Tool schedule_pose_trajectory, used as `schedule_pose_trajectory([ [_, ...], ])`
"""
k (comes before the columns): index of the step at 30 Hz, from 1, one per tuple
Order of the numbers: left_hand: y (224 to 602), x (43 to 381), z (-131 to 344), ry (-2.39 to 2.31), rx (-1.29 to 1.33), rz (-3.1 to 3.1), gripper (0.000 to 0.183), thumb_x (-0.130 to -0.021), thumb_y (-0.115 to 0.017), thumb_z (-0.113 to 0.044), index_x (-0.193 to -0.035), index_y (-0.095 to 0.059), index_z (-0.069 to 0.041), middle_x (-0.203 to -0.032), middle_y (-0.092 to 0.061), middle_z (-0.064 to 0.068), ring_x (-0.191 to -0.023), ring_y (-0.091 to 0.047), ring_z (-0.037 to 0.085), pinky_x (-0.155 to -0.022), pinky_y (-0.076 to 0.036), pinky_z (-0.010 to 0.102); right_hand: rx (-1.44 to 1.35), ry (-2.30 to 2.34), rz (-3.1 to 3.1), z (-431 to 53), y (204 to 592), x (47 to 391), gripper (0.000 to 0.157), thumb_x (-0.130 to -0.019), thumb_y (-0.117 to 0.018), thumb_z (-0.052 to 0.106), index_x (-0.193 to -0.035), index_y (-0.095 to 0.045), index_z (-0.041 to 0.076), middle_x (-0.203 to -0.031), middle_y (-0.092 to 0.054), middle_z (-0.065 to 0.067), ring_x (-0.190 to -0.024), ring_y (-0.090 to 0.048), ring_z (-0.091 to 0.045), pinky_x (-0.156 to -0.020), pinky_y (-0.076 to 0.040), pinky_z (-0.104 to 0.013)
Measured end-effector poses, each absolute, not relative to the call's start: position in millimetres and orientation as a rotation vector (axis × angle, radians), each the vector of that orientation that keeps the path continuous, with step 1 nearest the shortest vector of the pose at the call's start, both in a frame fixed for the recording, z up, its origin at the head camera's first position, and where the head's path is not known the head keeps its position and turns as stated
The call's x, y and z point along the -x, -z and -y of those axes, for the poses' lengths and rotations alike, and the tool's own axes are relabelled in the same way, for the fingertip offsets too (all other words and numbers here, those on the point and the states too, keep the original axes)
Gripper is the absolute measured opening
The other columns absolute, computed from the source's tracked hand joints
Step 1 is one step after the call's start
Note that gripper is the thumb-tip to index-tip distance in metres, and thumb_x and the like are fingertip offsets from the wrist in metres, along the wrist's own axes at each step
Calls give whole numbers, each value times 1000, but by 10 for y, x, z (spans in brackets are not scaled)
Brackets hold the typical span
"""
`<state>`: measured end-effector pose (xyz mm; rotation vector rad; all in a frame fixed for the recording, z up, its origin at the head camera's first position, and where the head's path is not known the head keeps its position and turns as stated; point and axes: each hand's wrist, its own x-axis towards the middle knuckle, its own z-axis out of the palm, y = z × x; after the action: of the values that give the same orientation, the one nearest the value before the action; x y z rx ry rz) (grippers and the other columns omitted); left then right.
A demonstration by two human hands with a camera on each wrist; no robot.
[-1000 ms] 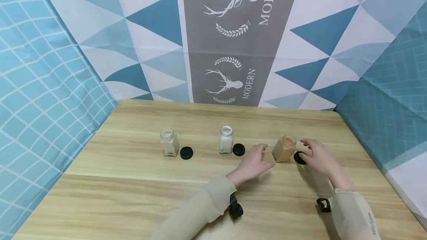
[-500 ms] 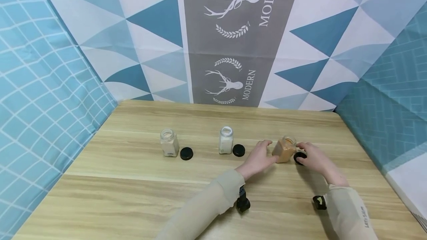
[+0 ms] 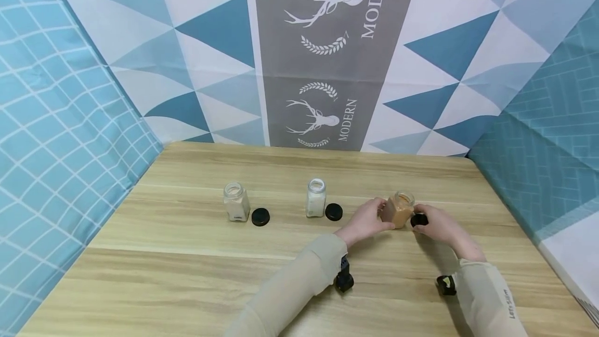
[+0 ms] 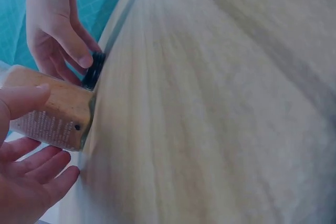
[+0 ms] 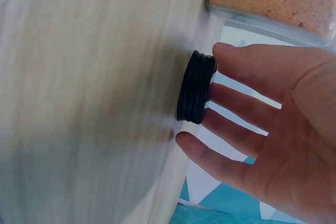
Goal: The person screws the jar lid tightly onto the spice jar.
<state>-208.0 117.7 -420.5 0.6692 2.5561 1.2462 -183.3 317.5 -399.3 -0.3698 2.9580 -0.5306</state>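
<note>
Head view, clock on frame centre: small clear glass jar with pale beige contents [image 3: 236, 204], upright, mouth open, at 8; dark print near its base, too small to read. Round black lid [image 3: 260, 217] lies just beside it, at that jar's 4. Second clear glass jar, white contents [image 3: 315, 201], upright, mouth open, at 5; another round black lid [image 3: 334, 211] just off its 4. All on the pale wood-grain table [image 3: 187, 274], around 6. Grey panel, white stag heads, wreaths, "MODERN" lettering [image 3: 323, 72] at 12; blue-and-white triangle-print sheeting [image 3: 215, 30] at 10 and 2. Light-blue cloth with white grid [image 3: 56, 118] at 9; teal brick-pattern cloth [image 3: 543, 155] at 3.
</note>
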Motion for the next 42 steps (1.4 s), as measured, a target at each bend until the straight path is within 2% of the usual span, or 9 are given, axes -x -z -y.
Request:
schedule_pose_trajectory([
  [5, 4233, 2108, -1167, -1216, -648, -2577, 49, -79, -71, -27, -121, -52, -12, -118, -58, 1, -107, -54, 11, -89, -44, 22, 382, 539, -2964, -3169, 4007, 1845, 40, -77, -63, 3, -113, -51, -12, -110, -56, -31, -101, -51, -48, -82, -41, -57],
  [11, 4228, 2168, -1198, -1142, -665, -2636, 42, -78, -71, -31, -113, -57, -12, -106, -62, 0, -93, -57, 9, -77, -45, 19, 413, 562, -2992, -3188, 4019, 1835, 40, -71, -65, -1, -108, -55, -11, -106, -58, -29, -98, -54, -45, -82, -42, -55],
  [20, 4194, 2148, -1216, -1124, -625, -2617, 49, -77, -72, -32, -118, -53, -13, -111, -61, 0, -98, -57, 9, -80, -45, 19, 445, 555, -2991, -3221, 4028, 1834, 34, -67, -67, -2, -100, -59, -5, -98, -62, -23, -92, -56, -40, -79, -43, -54],
  [26, 4193, 2121, -1221, -1130, -640, -2649, 43, -77, -72, -31, -113, -56, -12, -109, -62, -1, -97, -57, 8, -81, -45, 18, 457, 601, -2983, -3226, 4037, 1821, 32, -72, -64, -2, -103, -58, -7, -101, -61, -25, -96, -55, -44, -81, -42, -56],
  [33, 4223, 2128, -1226, -1145, -631, -2641, 42, -80, -70, -28, -116, -57, -12, -110, -62, -2, -99, -57, 6, -83, -44, 17, 474, 654, -2962, -3230, 4028, 1792, 31, -80, -58, -3, -109, -54, -10, -108, -57, -29, -104, -51, -47, -85, -40, -57],
  [42, 4201, 2110, -1212, -1087, -652, -2655, 44, -82, -67, -27, -122, -55, -12, -114, -62, -1, -104, -57, 7, -85, -44, 17, 405, 757, -2926, -3223, 3944, 1759, 35, -87, -49, -3, -120, -45, -16, -116, -48, -38, -103, -50, -50, -79, -46, -53],
])
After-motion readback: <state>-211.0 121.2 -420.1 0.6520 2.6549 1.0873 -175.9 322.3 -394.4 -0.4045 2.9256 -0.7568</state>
